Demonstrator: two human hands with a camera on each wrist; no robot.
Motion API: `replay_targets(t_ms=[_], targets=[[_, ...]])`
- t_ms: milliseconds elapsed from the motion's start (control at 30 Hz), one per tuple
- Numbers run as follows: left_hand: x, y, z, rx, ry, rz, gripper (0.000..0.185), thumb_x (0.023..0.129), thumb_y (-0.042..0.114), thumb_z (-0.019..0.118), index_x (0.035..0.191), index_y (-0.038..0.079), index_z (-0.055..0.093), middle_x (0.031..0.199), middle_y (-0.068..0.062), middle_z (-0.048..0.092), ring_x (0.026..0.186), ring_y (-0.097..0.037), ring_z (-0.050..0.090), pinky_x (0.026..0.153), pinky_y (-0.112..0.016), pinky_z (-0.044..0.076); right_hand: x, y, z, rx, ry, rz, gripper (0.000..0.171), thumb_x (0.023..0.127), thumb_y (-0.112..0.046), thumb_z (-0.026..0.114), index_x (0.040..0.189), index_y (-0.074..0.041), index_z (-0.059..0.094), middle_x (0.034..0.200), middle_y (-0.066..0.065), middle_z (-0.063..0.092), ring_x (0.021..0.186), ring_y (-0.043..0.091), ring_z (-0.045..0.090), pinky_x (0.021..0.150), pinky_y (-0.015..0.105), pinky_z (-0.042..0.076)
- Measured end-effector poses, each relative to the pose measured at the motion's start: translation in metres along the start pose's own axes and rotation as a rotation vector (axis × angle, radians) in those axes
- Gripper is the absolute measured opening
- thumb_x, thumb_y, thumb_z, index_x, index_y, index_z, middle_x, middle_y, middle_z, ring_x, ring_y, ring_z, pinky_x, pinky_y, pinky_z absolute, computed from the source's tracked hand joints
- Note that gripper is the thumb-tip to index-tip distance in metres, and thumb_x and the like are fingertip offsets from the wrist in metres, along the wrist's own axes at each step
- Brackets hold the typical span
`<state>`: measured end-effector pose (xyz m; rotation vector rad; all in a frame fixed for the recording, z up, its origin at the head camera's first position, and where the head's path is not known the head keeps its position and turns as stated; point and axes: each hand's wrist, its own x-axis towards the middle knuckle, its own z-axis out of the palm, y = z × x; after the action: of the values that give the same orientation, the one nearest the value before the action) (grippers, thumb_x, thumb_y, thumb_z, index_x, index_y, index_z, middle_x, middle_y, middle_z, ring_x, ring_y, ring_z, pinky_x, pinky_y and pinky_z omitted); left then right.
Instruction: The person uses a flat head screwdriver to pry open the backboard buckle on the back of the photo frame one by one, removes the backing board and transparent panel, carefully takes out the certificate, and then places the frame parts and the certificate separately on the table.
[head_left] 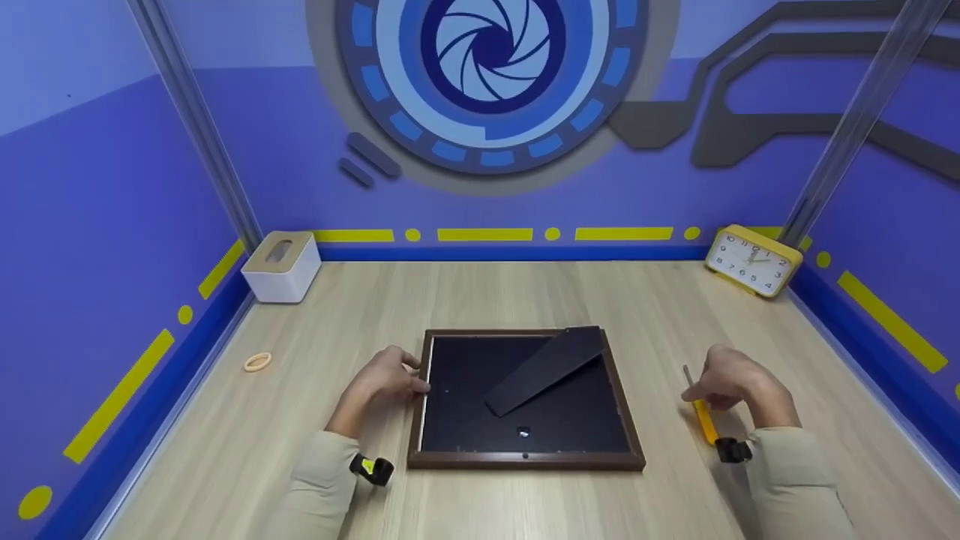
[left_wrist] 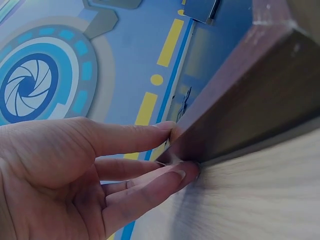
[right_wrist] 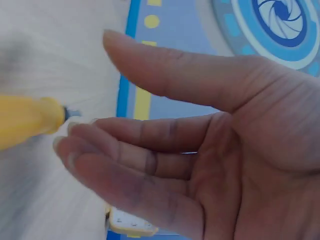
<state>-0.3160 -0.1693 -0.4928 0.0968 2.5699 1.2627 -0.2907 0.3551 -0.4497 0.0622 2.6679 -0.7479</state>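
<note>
A brown picture frame [head_left: 526, 459] lies back side up on the wooden table, its black backing [head_left: 465, 382] showing. A black stand leg [head_left: 547, 367] slants across the backing. My left hand [head_left: 384, 375] pinches the frame's left edge; in the left wrist view the thumb [left_wrist: 135, 137] is on its upper side and fingertips are at its lower side. To the right of the frame, a screwdriver with a yellow handle [head_left: 705, 424] lies by my right hand [head_left: 739, 381]. In the right wrist view the thumb and fingers stand apart, the yellow screwdriver [right_wrist: 30, 117] just beyond the fingertips.
A white tissue box [head_left: 281, 274] with a wooden lid stands at the back left corner. A yellow alarm clock [head_left: 754, 261] leans at the back right. A small beige ring [head_left: 257, 362] lies left of my left hand. Blue walls border the table.
</note>
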Motion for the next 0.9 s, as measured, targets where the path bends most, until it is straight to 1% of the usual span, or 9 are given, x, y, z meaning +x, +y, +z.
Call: replay_targets(t_ms=[200,300,467,533,600,667,733,800,900], targets=[[0.000,-0.001,0.000,-0.028,-0.007,-0.004,0.052,0.081,0.003,0.082,0.126,-0.013,0.061,0.077,-0.007,0.071,0.062,-0.014,0.064,0.061,-0.028,0.053,0.006,0.010,0.010,-0.042,-0.060,0.018,0.024,0.075,-0.014,0.086,0.072,0.002,0.068,0.063,0.006,0.063,0.056,0.017,0.063,0.056,0.032,0.057],[0.000,0.000,-0.002,-0.012,-0.019,0.020,0.055,0.081,0.002,0.082,0.128,-0.014,0.059,0.077,-0.007,0.072,0.064,-0.015,0.065,0.061,-0.028,0.054,0.009,0.014,0.012,-0.033,-0.093,0.025,0.020,0.075,-0.012,0.085,0.073,0.002,0.071,0.063,0.007,0.065,0.055,0.017,0.064,0.056,0.031,0.056],[-0.002,0.005,-0.007,0.067,-0.078,0.082,0.081,0.078,0.001,0.084,0.145,-0.013,0.041,0.074,-0.009,0.072,0.061,-0.017,0.065,0.060,-0.028,0.051,0.010,0.017,0.008,0.005,-0.108,0.016,0.016,0.074,-0.009,0.083,0.072,-0.001,0.070,0.062,0.005,0.062,0.054,0.015,0.060,0.054,0.029,0.055],[-0.002,0.006,-0.007,0.086,-0.091,0.109,0.091,0.075,0.001,0.086,0.149,-0.012,0.035,0.083,-0.012,0.074,0.069,-0.019,0.067,0.065,-0.030,0.052,0.008,0.016,0.005,0.034,-0.100,-0.006,0.014,0.073,-0.007,0.081,0.071,0.000,0.069,0.062,0.005,0.062,0.054,0.015,0.060,0.054,0.029,0.055],[-0.002,0.005,-0.007,0.111,-0.110,0.145,0.097,0.073,0.003,0.088,0.151,-0.010,0.032,0.105,-0.018,0.072,0.091,-0.024,0.069,0.080,-0.034,0.054,0.003,0.012,0.001,0.070,-0.081,-0.037,0.012,0.074,-0.006,0.080,0.073,0.001,0.071,0.063,0.006,0.064,0.056,0.016,0.062,0.056,0.031,0.056],[-0.003,0.003,-0.007,0.160,-0.134,0.192,0.101,0.071,0.008,0.091,0.151,-0.009,0.032,0.131,-0.024,0.061,0.118,-0.031,0.060,0.098,-0.040,0.048,-0.004,0.005,-0.002,0.100,-0.047,-0.079,0.011,0.076,-0.006,0.079,0.076,0.003,0.073,0.066,0.008,0.067,0.058,0.018,0.065,0.058,0.033,0.058],[-0.003,0.000,-0.008,0.204,-0.176,0.240,0.107,0.069,0.012,0.092,0.152,-0.009,0.029,0.152,-0.027,0.039,0.139,-0.036,0.040,0.112,-0.044,0.035,-0.010,-0.005,-0.005,0.117,-0.020,-0.134,0.012,0.080,-0.007,0.078,0.082,0.004,0.075,0.073,0.010,0.070,0.064,0.020,0.067,0.063,0.035,0.059],[-0.004,-0.001,-0.009,0.225,-0.228,0.282,0.112,0.070,0.014,0.093,0.154,-0.010,0.022,0.161,-0.026,0.019,0.147,-0.038,0.023,0.116,-0.047,0.026,-0.016,-0.019,-0.006,0.120,0.001,-0.196,0.015,0.082,-0.009,0.079,0.088,0.005,0.076,0.079,0.011,0.073,0.070,0.022,0.070,0.068,0.038,0.060],[-0.005,-0.003,-0.011,0.272,-0.284,0.323,0.116,0.070,0.017,0.093,0.154,-0.011,0.018,0.164,-0.025,0.007,0.148,-0.038,0.016,0.117,-0.048,0.024,-0.020,-0.040,-0.003,0.079,0.026,-0.296,0.013,0.082,-0.010,0.079,0.086,0.002,0.077,0.078,0.009,0.072,0.072,0.021,0.068,0.067,0.038,0.059]])
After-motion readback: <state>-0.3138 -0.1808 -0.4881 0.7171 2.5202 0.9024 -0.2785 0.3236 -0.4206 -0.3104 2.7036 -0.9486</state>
